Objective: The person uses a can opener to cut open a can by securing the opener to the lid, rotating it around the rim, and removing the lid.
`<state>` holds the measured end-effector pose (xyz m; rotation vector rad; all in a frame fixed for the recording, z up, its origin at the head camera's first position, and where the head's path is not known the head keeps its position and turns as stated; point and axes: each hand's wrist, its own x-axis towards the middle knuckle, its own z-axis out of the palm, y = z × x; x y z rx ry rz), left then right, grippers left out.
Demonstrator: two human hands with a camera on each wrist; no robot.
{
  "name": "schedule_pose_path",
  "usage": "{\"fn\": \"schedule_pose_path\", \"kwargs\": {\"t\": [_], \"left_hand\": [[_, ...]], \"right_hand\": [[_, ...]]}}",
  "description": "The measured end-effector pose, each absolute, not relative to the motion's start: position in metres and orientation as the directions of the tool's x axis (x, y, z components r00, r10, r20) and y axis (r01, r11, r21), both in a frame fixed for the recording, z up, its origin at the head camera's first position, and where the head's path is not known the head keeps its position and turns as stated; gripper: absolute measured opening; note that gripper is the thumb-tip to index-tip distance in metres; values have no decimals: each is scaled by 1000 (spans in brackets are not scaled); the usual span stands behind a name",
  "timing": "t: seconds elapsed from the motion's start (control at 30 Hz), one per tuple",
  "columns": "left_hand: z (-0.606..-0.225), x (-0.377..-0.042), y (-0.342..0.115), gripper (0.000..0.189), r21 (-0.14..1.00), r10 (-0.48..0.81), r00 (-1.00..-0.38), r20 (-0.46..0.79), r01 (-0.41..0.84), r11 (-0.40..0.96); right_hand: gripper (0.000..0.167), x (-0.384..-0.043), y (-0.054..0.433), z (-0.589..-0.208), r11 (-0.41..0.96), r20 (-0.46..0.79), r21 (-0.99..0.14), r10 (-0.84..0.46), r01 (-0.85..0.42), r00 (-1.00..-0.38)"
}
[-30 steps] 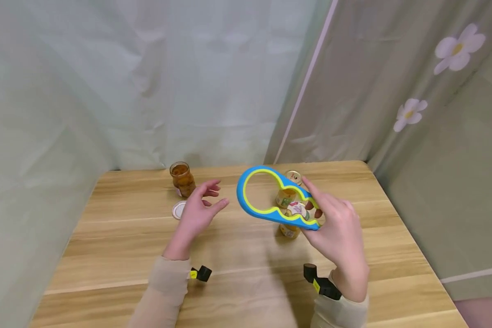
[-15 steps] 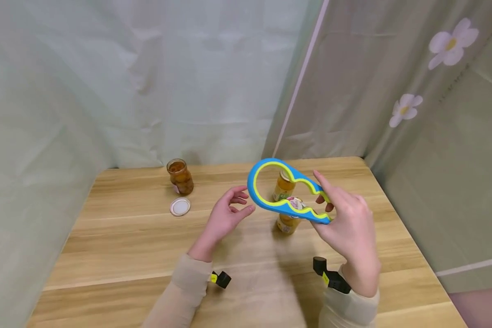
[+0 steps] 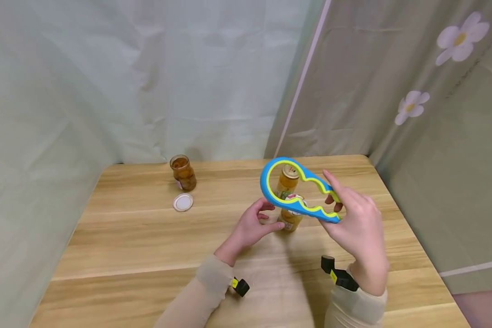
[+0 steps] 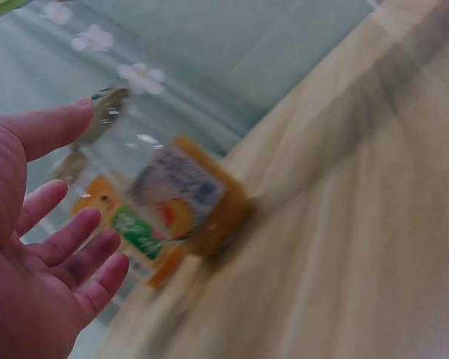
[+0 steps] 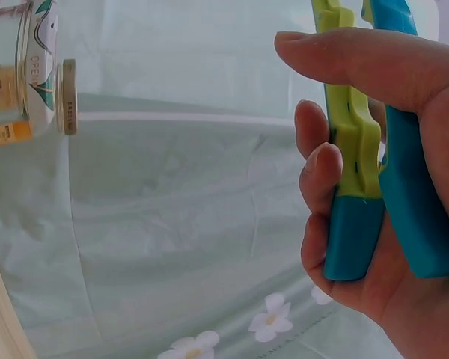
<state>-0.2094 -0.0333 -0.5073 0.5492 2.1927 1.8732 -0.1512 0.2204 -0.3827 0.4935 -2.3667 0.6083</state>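
My right hand grips the handle ends of a blue and lime-green jar opener and holds it above the table. In the right wrist view, the fingers curl around both arms of the opener. Two lidded jars of orange fruit stand upright below and behind it: a front jar and a rear jar, both partly covered by the opener. My left hand is beside the front jar, thumb and fingers spread. In the blurred left wrist view, the labelled front jar lies just past the fingers; contact cannot be told.
At the back left of the wooden table stands a lidless jar with dark orange contents. A white lid lies flat in front of it. Pale curtains hang behind the table and along both sides.
My left hand has moved right, from near the lidless jar to the front lidded jar. The right hand has shifted slightly right with the jar opener, uncovering more of the rear jar.
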Motion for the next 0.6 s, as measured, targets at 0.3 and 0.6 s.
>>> {"fn": "schedule_pose_path", "kwargs": {"t": [0.3, 0.6], "left_hand": [[-524, -213, -4, 79, 986, 468, -884, 9, 85, 141], [-532, -227, 20, 79, 957, 475, -879, 28, 161, 242]], "right_hand": [[87, -152, 218, -382, 814, 662, -293, -205, -501, -721], [87, -151, 219, -382, 821, 651, -289, -209, -493, -730]]}}
